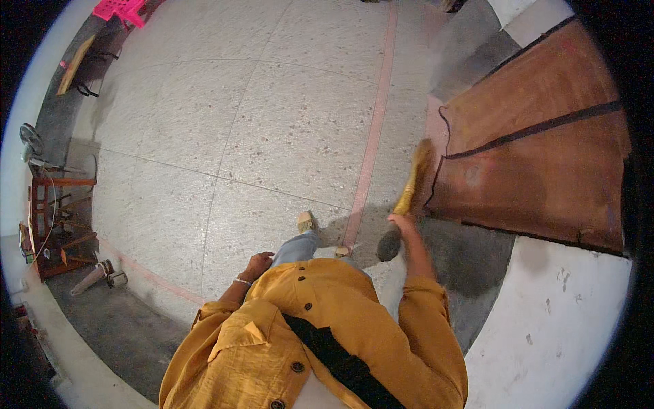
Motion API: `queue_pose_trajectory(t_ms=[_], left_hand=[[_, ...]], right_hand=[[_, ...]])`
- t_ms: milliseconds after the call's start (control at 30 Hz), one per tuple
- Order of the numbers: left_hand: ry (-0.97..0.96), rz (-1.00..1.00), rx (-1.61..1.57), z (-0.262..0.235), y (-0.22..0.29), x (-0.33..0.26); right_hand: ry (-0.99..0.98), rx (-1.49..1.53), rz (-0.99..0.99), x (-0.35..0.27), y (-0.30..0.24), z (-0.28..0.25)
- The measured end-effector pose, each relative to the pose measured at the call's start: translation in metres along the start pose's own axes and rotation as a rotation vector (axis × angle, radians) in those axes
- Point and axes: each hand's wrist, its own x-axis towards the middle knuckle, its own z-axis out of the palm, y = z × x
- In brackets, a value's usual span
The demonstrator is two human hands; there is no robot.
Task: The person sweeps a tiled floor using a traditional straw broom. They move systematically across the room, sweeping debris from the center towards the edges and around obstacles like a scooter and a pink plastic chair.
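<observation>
My right hand (403, 223) is closed around a short broom (407, 196). Its dark grey handle end points back toward me, while the golden-yellow part and brownish tip reach forward over the floor, near the foot of the brown door. Beside my left thigh hangs my left hand (257, 264), with a bracelet at its wrist. The fingers of that hand look loosely apart, and nothing shows in them. One foot (306, 221) is forward on the floor below me.
A brown two-panel door (538, 129) stands at the right beside a white wall (565, 313). At left are a wooden table or chair frame (68, 180) and a small fan (30, 140). A pink plastic chair (121, 9) stands far left. Speckled tiles (293, 116) cover the floor.
</observation>
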Motion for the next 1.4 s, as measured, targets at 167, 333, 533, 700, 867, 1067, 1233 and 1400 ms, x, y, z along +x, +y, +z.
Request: queue_pose_trajectory(t_ms=[167,333,533,700,867,1067,1233,1400], left_hand=[[-0.064,-0.042,-0.055,-0.002,-0.05,0.009],[-0.044,-0.001,-0.186,-0.011,-0.06,0.022],[-0.076,-0.038,0.118,-0.03,-0.029,0.05],[-0.043,0.121,0.03,-0.002,-0.07,0.085],[-0.082,-0.152,0.006,-0.024,0.042,0.119],[-0.039,0.019,-0.053,0.003,0.104,0.197],[0.059,0.051,-0.292,0.032,0.156,0.233],[0.152,0.008,-0.055,0.006,0.249,0.244]], right_hand=[[-0.156,0.044,-0.274,0.0,-0.013,0.127],[-0.676,0.247,-0.198,-0.036,-0.092,0.158],[-0.723,0.263,-0.039,-0.065,-0.141,0.109],[-0.334,0.127,-0.338,-0.02,-0.117,0.046],[-0.06,0.134,-0.294,0.022,-0.12,-0.042],[0.055,0.216,-0.117,0.166,-0.081,-0.147],[-0.075,0.008,0.011,0.165,-0.176,-0.179],[-0.194,0.04,-0.087,0.193,-0.158,-0.205]])
